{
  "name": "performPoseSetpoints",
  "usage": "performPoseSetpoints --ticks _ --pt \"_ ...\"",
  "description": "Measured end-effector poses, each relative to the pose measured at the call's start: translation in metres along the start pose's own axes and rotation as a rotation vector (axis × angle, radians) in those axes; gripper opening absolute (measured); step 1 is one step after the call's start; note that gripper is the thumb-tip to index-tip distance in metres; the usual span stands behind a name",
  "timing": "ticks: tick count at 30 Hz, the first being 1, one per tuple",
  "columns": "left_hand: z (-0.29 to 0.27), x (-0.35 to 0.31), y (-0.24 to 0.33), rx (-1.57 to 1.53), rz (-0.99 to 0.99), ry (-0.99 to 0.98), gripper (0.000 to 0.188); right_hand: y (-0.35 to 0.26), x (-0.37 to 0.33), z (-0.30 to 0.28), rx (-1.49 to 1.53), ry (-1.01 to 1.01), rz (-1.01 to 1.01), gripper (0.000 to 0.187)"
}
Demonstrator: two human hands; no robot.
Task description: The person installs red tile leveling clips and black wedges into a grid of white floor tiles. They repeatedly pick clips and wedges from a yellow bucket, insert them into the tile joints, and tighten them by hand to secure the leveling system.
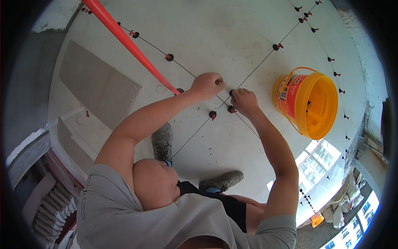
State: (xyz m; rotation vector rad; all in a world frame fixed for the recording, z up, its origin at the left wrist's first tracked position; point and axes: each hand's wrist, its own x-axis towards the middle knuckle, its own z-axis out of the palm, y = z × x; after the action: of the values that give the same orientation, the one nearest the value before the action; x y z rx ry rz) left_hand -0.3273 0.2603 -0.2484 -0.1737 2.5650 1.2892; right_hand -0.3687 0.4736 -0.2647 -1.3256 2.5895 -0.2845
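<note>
pale floor tiles (232, 25); both hands (207, 85) (243, 101) pinch clips (231, 92) at a joint, orange bucket (309, 103) nearby.

1 orange bucket (310, 103), 1 red pole (128, 43), 2 shoes (162, 141), approx. 20 leveling clips (169, 57).

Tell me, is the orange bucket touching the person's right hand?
Apart. The head view shows the right hand at the tile joint crossing, with a plain stretch of bare white tile between it and the orange bucket.
</note>
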Motion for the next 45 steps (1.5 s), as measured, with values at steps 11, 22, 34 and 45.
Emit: performPoseSetpoints --ticks 11,22,34,45 --pt "-0.02 -0.021 -0.04 0.169 -0.133 -0.133 0.037 0.008 0.007 -0.241 0.191 0.329 0.327 0.01" --pt "-0.026 -0.006 -0.033 0.806 0.395 -0.377 0.023 0.014 -0.052 -0.202 -0.178 0.311 0.288 0.029" --pt "-0.031 0.006 -0.016 0.932 0.399 -0.507 0.018 -0.072 0.055 0.042 0.465 0.084 0.374 0.028" --pt "-0.033 0.009 -0.013 0.828 0.369 -0.507 0.018 -0.09 0.049 0.074 0.346 0.334 0.467 0.021"
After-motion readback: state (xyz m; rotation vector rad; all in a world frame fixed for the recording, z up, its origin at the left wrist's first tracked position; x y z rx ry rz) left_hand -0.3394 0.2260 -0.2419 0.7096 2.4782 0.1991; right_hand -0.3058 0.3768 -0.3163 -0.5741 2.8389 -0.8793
